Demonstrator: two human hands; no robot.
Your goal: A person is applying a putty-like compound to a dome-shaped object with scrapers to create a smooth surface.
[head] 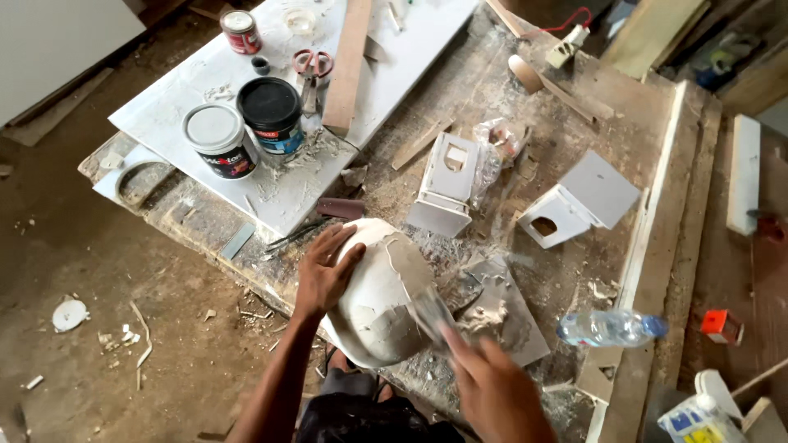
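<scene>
- The left hand (pixel 327 275) lies flat with fingers spread on the upper left side of a white dome-shaped piece (pixel 379 299), pressing it down at the near edge of the dusty workbench (pixel 460 98).
- The right hand (pixel 492 385) is closed around a thin flat tool (pixel 432 316) (blurred, so its kind is unclear), whose tip touches the dome's right side, where grey filler is smeared.
- Just right of the dome lies a grey board scrap (pixel 513 316) with filler on it.
- Farther back stand two small white birdhouse-like boxes (pixel 447 184), two paint cans (pixel 246 127) and red-handled scissors (pixel 312 66); a clear plastic bottle (pixel 611 326) lies at the right.
</scene>
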